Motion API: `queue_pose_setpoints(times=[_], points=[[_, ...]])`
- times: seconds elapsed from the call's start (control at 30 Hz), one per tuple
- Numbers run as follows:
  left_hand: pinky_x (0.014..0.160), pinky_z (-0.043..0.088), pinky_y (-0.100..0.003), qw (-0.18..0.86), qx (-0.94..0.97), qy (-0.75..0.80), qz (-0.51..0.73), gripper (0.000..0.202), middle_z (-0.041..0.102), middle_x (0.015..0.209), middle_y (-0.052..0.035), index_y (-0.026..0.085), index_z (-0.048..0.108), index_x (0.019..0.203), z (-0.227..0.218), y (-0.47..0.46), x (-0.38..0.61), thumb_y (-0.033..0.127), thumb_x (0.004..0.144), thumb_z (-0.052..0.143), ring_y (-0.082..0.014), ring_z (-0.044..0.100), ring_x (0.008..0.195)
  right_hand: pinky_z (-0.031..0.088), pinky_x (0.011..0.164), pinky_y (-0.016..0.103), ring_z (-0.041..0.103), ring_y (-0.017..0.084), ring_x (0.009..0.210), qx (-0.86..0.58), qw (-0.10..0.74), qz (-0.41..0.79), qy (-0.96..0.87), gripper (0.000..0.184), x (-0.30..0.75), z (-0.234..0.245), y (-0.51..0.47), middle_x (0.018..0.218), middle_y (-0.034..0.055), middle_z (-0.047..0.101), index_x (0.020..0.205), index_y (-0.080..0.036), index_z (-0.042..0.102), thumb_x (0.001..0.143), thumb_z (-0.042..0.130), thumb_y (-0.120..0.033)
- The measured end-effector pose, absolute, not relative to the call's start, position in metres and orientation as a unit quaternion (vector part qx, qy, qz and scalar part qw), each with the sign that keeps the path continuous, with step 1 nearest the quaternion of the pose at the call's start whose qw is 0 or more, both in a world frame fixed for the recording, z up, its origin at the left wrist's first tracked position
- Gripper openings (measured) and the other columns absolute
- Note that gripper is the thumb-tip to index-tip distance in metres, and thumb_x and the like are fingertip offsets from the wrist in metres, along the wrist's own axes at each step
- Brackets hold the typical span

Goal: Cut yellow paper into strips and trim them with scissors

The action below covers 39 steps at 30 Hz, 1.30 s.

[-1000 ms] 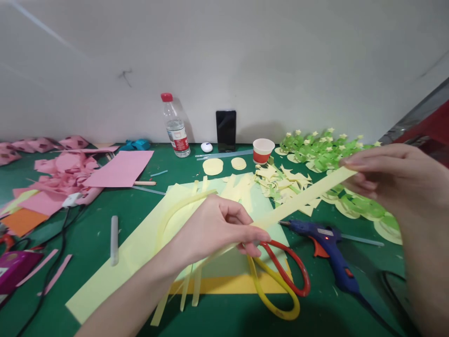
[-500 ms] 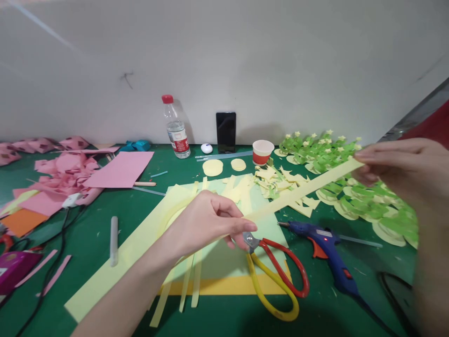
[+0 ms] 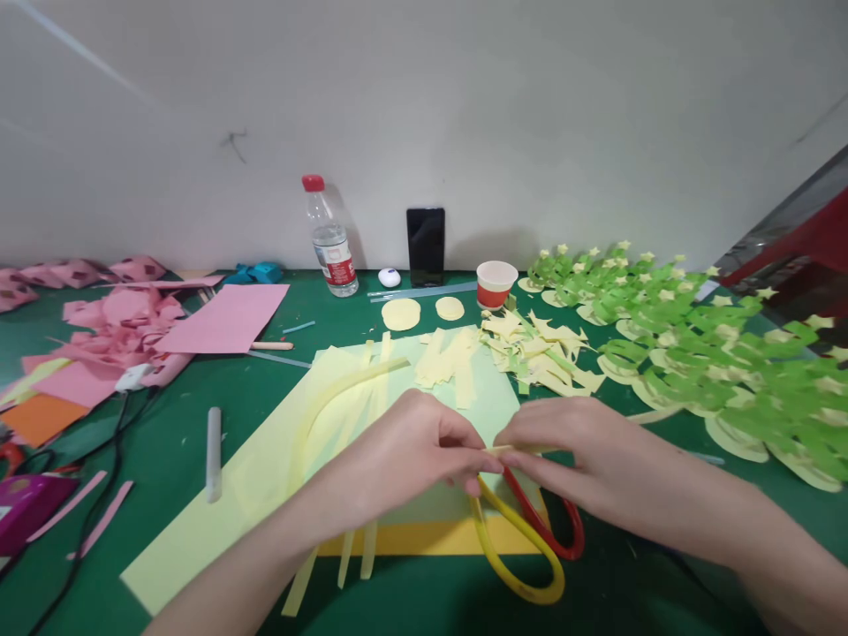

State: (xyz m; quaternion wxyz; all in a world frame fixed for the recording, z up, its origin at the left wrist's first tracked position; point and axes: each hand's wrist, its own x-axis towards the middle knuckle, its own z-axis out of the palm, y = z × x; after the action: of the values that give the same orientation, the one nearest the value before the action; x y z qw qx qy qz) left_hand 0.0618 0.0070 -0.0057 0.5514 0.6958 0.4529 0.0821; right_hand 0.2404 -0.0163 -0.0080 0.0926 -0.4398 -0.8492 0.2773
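Note:
My left hand (image 3: pixel 424 446) and my right hand (image 3: pixel 589 455) meet above the middle of the table. Each pinches the same pale yellow paper strip (image 3: pixel 513 449), their fingertips almost touching. A free end of the strip seems to stick out beyond my right hand. Right below my fingers lie scissors with one red and one yellow handle (image 3: pixel 520 556); my hands cover the blades. Under them are pale green paper sheets (image 3: pixel 424 495) with an orange-yellow edge. Loose yellow strips (image 3: pixel 348 459) lie on the sheets beside my left hand.
Green paper plants with yellow stars (image 3: pixel 729 362) crowd the right side. Yellow paper scraps (image 3: pixel 536 349), a paper cup (image 3: pixel 496 287), a phone (image 3: pixel 426 247) and a bottle (image 3: pixel 335 252) stand or lie toward the wall. Pink paper pieces (image 3: pixel 125 322) fill the left. My right arm hides the glue gun.
My right hand has come down and left from the far right, sliding in beside my left hand. The strip, stretched out before, now shows only a short piece between my fingers.

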Motion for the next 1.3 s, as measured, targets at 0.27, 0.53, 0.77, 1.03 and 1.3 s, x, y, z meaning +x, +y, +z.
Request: queue_pose_setpoints(times=[0.27, 0.53, 0.77, 1.03, 1.3], points=[[0.044, 0.028, -0.016, 0.544, 0.726, 0.418, 0.038, 0.030, 0.063, 0.058, 0.0017, 0.015, 0.066, 0.063, 0.000, 0.009, 0.060, 0.031, 0.079, 0.048, -0.0058, 0.039, 0.045, 0.034, 0.051, 0.021, 0.048, 0.010, 0.048, -0.438, 0.037, 0.425, -0.791, 0.037, 0.249, -0.003, -0.009, 0.054, 0.0015, 0.060, 0.058, -0.015, 0.061, 0.085, 0.039, -0.028], [0.043, 0.028, -0.018, 0.520, 0.751, 0.406, 0.007, 0.032, 0.064, 0.056, -0.0008, 0.014, 0.066, 0.065, 0.005, 0.016, 0.052, 0.028, 0.082, 0.043, -0.0075, 0.037, 0.044, 0.028, 0.047, 0.020, 0.040, 0.008, 0.046, -0.449, 0.007, 0.495, -0.744, 0.034, 0.263, 0.006, 0.001, 0.050, -0.0015, 0.052, 0.053, -0.015, 0.057, 0.081, 0.043, -0.027], [0.045, 0.031, -0.014, 0.568, 0.715, 0.407, 0.011, 0.027, 0.060, 0.047, 0.0029, 0.016, 0.059, 0.061, 0.006, 0.024, 0.044, 0.027, 0.082, 0.046, -0.0074, 0.041, 0.044, 0.029, 0.049, 0.023, 0.038, 0.008, 0.047, -0.425, -0.011, 0.521, -0.740, 0.037, 0.273, 0.007, 0.009, 0.053, -0.0006, 0.051, 0.053, -0.015, 0.058, 0.082, 0.041, -0.031], [0.048, 0.035, -0.015, 0.578, 0.720, 0.384, -0.003, 0.029, 0.062, 0.053, 0.0010, 0.016, 0.060, 0.064, 0.004, 0.023, 0.049, 0.026, 0.084, 0.042, -0.0081, 0.047, 0.049, 0.034, 0.053, 0.021, 0.047, 0.011, 0.060, -0.450, 0.000, 0.480, -0.753, 0.031, 0.256, 0.003, 0.002, 0.071, -0.0001, 0.056, 0.077, -0.018, 0.059, 0.085, 0.038, -0.039], [0.054, 0.035, -0.019, 0.453, 0.787, 0.417, 0.047, 0.026, 0.066, 0.078, 0.0007, 0.021, 0.066, 0.086, 0.004, 0.016, 0.053, 0.041, 0.076, 0.054, -0.0130, 0.052, 0.066, 0.036, 0.052, 0.020, 0.047, 0.009, 0.053, -0.455, 0.069, 0.526, -0.715, 0.028, 0.245, -0.005, -0.001, 0.059, -0.0019, 0.051, 0.061, -0.017, 0.046, 0.085, 0.038, -0.029]])
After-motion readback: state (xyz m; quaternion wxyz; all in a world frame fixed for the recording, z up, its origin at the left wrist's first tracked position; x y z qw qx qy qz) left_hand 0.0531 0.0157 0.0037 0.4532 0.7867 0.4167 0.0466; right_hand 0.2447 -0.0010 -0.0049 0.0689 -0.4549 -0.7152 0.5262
